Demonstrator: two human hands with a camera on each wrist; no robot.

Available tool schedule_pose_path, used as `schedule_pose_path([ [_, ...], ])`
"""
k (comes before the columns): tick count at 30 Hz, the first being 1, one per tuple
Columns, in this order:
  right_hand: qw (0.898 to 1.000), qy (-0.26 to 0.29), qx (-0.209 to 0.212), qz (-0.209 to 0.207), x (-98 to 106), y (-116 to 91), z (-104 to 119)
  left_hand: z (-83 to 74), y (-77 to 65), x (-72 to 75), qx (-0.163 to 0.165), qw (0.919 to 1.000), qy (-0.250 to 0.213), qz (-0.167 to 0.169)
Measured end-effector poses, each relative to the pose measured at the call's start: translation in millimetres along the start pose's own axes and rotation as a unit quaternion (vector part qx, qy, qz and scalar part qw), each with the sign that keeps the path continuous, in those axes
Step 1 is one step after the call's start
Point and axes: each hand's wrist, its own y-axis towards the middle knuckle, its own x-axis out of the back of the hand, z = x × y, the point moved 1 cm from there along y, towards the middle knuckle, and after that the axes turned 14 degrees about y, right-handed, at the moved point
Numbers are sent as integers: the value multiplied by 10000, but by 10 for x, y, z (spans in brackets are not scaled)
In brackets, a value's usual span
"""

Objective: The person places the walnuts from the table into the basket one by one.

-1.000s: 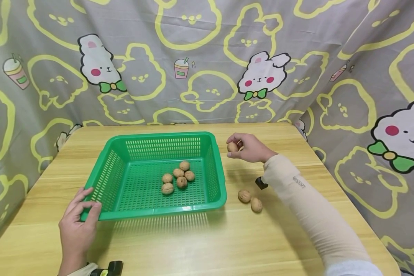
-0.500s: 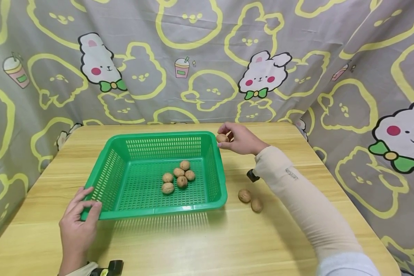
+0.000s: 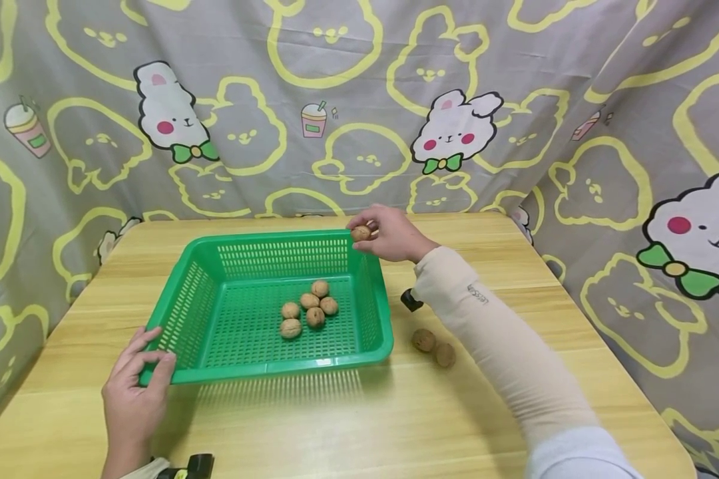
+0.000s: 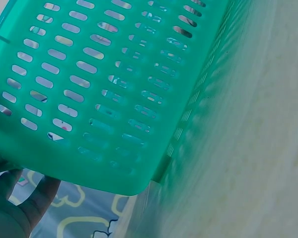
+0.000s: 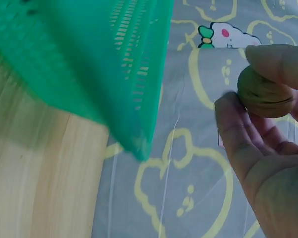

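A walnut (image 3: 361, 233) is pinched between the thumb and fingers of my right hand (image 3: 393, 234), above the far right corner of a green plastic basket (image 3: 275, 367). The right wrist view shows the same walnut (image 5: 264, 94) with the thumb on one side and the fingers on the other. My left hand (image 3: 134, 392) grips the basket's near left corner, thumb on top of the rim. Several walnuts (image 3: 315, 317) lie in a cluster on the basket floor, right of its middle. In the left wrist view, fingers (image 4: 42, 198) show at the basket wall (image 4: 89, 69).
Two more walnuts (image 3: 423, 340) lie side by side on the wooden table (image 3: 311, 426), right of the basket and beneath the right forearm. A grey curtain (image 3: 359, 86) with cartoon animals hangs behind the table and along its sides.
My right hand has carried the walnut leftward and away from me, from beside the basket to over its far right corner. The left hand and basket have stayed put.
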Motion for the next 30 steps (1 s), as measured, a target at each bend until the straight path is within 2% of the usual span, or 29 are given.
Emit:
schedule_pose_path([
  [5,9997,-86,36,219,-92,114,142,5,2,1,-5,10000,-15,-2],
  [11,9986,385,-26,366,-242,236,316,14,9,7,-48,10000,6,-22],
  [16,9971,620,-83,424,-377,332,372,9,3,13,-12,10000,0,-26],
  [21,9961,737,-194,449,-504,403,345,-25,-5,19,-2,10000,-44,-13],
  [24,9951,769,-441,436,-580,430,281,-36,-10,12,72,10000,-12,37],
  [30,9909,445,-924,874,-767,505,169,-21,-13,16,77,9999,82,19],
])
